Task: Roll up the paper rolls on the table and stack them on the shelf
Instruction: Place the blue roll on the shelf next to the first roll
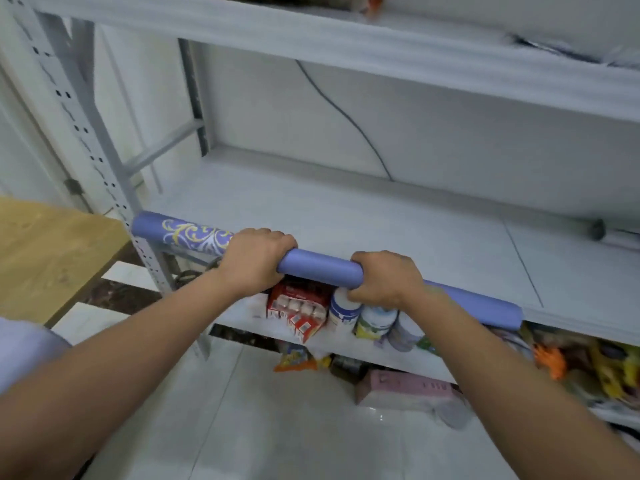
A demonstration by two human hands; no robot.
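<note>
A long purple paper roll [320, 269] with a white and yellow floral print near its left end lies level along the front edge of the white shelf board [346, 216]. My left hand [256, 261] grips it left of the middle, knuckles up. My right hand [384, 278] grips it right of the middle. Both arms reach forward from the bottom of the view. The roll's right end [505, 315] sticks out past my right wrist.
A grey roll end [599, 230] lies at the shelf's far right. A perforated metal upright [114, 188] stands at the left, beside a wooden table corner [52, 251]. The shelf below holds red boxes [298, 306] and cans [374, 320]. A black cable [346, 119] runs down the back wall.
</note>
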